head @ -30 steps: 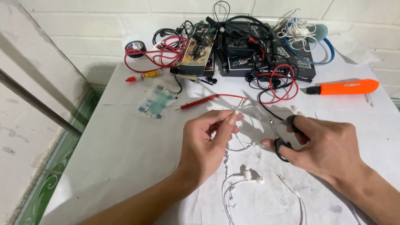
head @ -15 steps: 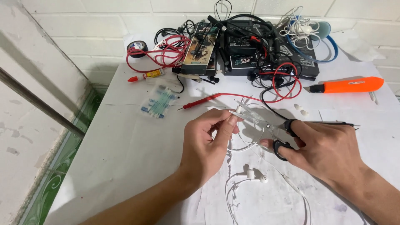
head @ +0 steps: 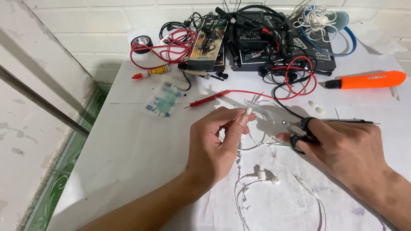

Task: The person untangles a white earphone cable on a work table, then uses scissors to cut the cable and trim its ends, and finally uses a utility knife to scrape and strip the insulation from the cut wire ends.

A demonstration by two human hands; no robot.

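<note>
Scissors (head: 278, 124) now closed beside striped swab packet (head: 162, 100).

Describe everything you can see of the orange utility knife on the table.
The orange utility knife lies flat on the white table, far right, near the wall. Its long body looks like plastic, bright orange, with a dark tip pointing left towards the tangle of cables. No hand touches it; the right hand is nearer the camera.

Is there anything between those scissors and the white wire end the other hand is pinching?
Nothing visible. The left hand pinches the white wire end, and the scissors in the right hand point at it across a short gap with only the bare white table beneath.
</note>
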